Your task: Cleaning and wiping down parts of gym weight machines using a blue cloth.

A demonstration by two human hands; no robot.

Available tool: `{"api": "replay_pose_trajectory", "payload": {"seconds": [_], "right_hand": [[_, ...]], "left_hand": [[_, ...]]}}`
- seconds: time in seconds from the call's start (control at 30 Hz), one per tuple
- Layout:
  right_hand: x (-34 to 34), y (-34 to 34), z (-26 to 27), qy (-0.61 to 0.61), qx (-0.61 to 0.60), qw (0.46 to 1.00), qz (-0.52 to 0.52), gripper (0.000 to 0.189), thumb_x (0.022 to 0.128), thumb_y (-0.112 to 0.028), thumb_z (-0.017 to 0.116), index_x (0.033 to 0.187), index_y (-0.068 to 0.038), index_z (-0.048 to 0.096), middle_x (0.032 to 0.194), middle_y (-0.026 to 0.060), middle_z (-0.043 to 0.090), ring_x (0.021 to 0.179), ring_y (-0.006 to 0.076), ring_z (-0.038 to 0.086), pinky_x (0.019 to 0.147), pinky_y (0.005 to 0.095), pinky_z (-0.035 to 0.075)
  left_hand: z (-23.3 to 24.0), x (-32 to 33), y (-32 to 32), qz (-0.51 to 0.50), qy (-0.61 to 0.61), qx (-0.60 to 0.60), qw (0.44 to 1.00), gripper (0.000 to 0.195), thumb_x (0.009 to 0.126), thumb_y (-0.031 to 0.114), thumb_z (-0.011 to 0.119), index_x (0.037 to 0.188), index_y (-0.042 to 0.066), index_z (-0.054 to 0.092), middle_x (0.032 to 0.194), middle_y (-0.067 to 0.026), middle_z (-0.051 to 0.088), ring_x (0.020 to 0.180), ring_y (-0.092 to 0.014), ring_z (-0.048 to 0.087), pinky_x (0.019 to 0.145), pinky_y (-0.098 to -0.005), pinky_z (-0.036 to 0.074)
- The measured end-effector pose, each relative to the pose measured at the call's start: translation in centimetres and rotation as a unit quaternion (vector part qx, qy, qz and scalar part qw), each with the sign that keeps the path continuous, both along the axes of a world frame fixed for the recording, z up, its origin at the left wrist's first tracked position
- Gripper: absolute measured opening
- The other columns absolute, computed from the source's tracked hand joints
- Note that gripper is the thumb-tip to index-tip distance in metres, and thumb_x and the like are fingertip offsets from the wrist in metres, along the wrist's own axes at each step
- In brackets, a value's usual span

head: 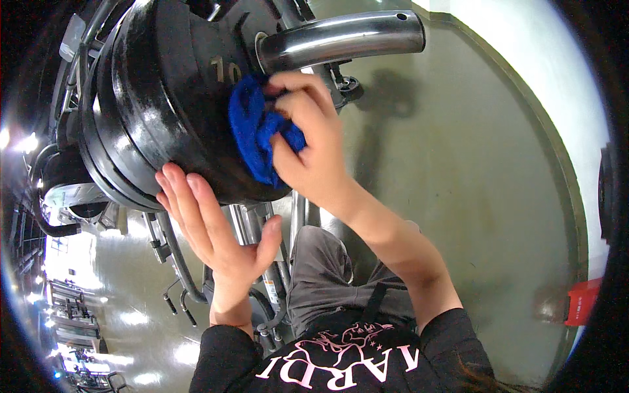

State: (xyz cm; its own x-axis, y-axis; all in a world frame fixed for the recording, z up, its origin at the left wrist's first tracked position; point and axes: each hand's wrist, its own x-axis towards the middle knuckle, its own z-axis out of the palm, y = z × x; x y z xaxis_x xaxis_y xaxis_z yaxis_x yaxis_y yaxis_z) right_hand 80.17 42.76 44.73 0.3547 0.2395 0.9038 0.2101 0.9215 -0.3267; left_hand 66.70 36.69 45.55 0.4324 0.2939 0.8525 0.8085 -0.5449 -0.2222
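Black weight plates (147, 108) hang side by side on a chromed metal bar (344, 39) whose end juts out to the right. My right hand (309, 132) grips a bunched blue cloth (253, 132) and presses it on the face of the outermost plate, just below its raised number and the bar. My left hand (216, 226) rests its fingertips against the lower rim of the plates, with the fingers extended, the thumb apart and nothing held.
Metal frame tubes (182, 260) of a gym machine stand below the plates. A red box (583, 302) sits by the white wall at the far right. More gym equipment (73, 319) stands at the lower left. A small wheel (348, 84) shows behind the bar.
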Motion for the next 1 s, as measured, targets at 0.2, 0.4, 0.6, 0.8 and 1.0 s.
{"api": "replay_pose_trajectory", "payload": {"seconds": [0.2, 0.4, 0.6, 0.8, 1.0], "right_hand": [[1.8, -1.8, -2.1, -0.034, -0.115, 0.992, 0.045, 0.018, 0.061, 0.002, 0.056, 0.078, -0.001, 0.049, 0.093, 0.0155, 0.050, 0.083, 0.0312, 0.052, 0.072, 0.0322, 0.041], [2.3, -2.7, -0.8, 0.024, -0.078, 0.996, 0.044, 0.020, 0.060, 0.002, 0.052, 0.080, -0.001, 0.049, 0.091, 0.0146, 0.051, 0.084, 0.0300, 0.052, 0.073, 0.0318, 0.040], [0.8, -3.5, 1.5, -0.043, -0.063, 0.996, 0.050, 0.025, 0.062, -0.002, 0.056, 0.087, -0.003, 0.052, 0.090, 0.0147, 0.050, 0.086, 0.0303, 0.051, 0.073, 0.0326, 0.041], [-0.3, -3.9, 0.2, 0.000, -0.073, 0.996, 0.054, 0.027, 0.060, -0.003, 0.057, 0.087, -0.004, 0.052, 0.089, 0.0142, 0.050, 0.085, 0.0298, 0.051, 0.071, 0.0322, 0.041], [-0.4, -4.2, -1.4, 0.005, -0.077, 0.995, 0.065, 0.027, 0.058, -0.004, 0.055, 0.085, -0.004, 0.052, 0.088, 0.0140, 0.050, 0.081, 0.0283, 0.052, 0.068, 0.0307, 0.042]], "left_hand": [[2.8, -0.6, -0.7, -0.005, 0.004, 0.014, 1.000, 0.061, 0.072, 0.029, 0.049, 0.121, -0.004, 0.035, 0.127, -0.0242, 0.031, 0.120, -0.038, 0.026, 0.099, -0.0457, 0.013], [4.4, 1.1, 1.2, -0.032, -0.005, 0.019, 0.999, 0.072, 0.071, 0.035, 0.052, 0.127, -0.002, 0.026, 0.132, -0.0214, 0.023, 0.124, -0.035, 0.021, 0.100, -0.0432, 0.012], [4.2, 1.5, 1.4, -0.007, -0.015, 0.064, 0.998, 0.073, 0.071, 0.039, 0.050, 0.126, -0.002, 0.027, 0.131, -0.0214, 0.025, 0.123, -0.035, 0.023, 0.100, -0.0432, 0.013], [3.6, 1.9, 1.2, -0.014, -0.034, 0.060, 0.998, 0.071, 0.070, 0.035, 0.047, 0.126, -0.003, 0.026, 0.131, -0.0222, 0.025, 0.122, -0.036, 0.024, 0.100, -0.0437, 0.013], [1.8, 1.1, 0.7, 0.005, -0.008, 0.044, 0.999, 0.074, 0.071, 0.038, 0.046, 0.127, -0.003, 0.023, 0.131, -0.0264, 0.022, 0.121, -0.041, 0.021, 0.099, -0.0465, 0.015]]}}
